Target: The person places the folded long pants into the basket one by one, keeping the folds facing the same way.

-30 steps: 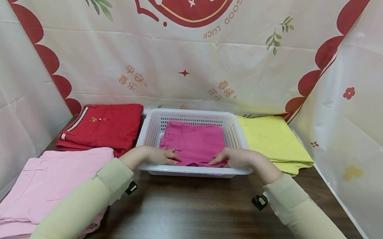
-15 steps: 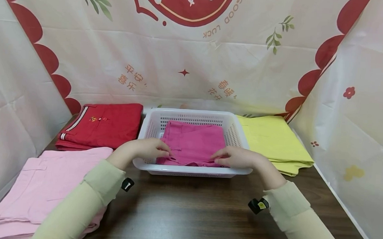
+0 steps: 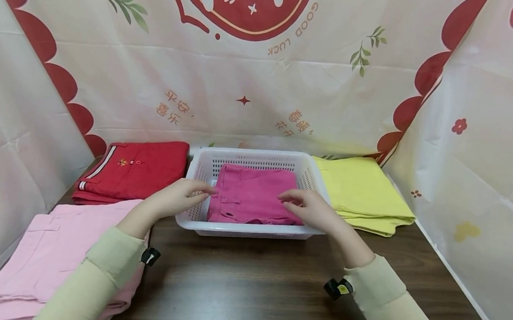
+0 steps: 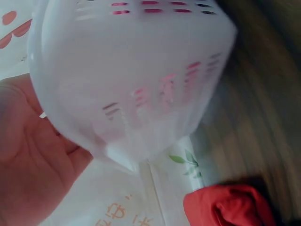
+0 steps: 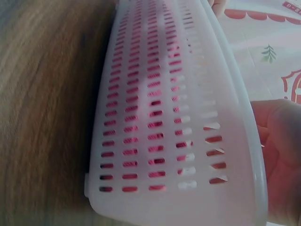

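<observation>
Magenta trousers (image 3: 256, 194), folded into a rectangle, lie inside a white slotted plastic basket (image 3: 253, 229). Over the basket's left side is my left hand (image 3: 167, 201), its fingers reaching inward past the rim and holding nothing. My right hand (image 3: 312, 209) hovers over the opposite side, fingers loosely bent and overlapping the trousers' right edge in the head view. Seen by the left wrist camera, the left palm (image 4: 37, 150) is beside the basket rim. From the right wrist, magenta cloth shows through the slots of the basket wall (image 5: 146, 108), with the right hand (image 5: 282, 155) beyond the rim.
Folded red trousers (image 3: 147, 171) lie left of the basket, with folded light pink trousers (image 3: 69, 247) nearer the front. Yellow folded clothing (image 3: 363, 192) sits to the right. A printed curtain (image 3: 239, 77) hangs behind the brown wooden table (image 3: 233, 279).
Both hands have come up off the magenta trousers. The left has moved left toward the basket's side, and the right has risen slightly. The trousers stay in the basket.
</observation>
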Demonstrator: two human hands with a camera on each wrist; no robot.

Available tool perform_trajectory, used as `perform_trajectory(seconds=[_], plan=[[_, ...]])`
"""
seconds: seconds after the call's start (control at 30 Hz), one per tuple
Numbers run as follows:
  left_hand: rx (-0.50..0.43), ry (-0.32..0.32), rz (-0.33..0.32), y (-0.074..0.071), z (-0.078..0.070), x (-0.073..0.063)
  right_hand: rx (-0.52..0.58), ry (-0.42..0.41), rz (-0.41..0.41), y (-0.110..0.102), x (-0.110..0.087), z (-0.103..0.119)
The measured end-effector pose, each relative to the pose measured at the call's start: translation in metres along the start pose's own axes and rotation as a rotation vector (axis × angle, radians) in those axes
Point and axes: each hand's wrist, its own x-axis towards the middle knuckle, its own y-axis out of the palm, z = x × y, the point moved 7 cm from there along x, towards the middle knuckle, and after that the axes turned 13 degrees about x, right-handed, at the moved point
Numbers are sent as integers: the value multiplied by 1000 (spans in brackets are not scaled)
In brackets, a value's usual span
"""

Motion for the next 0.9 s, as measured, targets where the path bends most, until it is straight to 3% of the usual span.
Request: perform_trajectory(seconds=[0.3, 0.6, 0.73, 0.9], plan=[[138, 77, -161, -12, 6, -28, 83, -20, -176, 4, -2, 8], [132, 50, -185, -18, 29, -63, 128, -33, -232, 19, 1, 20], [154, 64, -208, -21, 37, -74, 149, -45, -252, 25, 2, 26], [177, 34, -214, -26, 50, -88, 198, -45, -283, 31, 5, 33]])
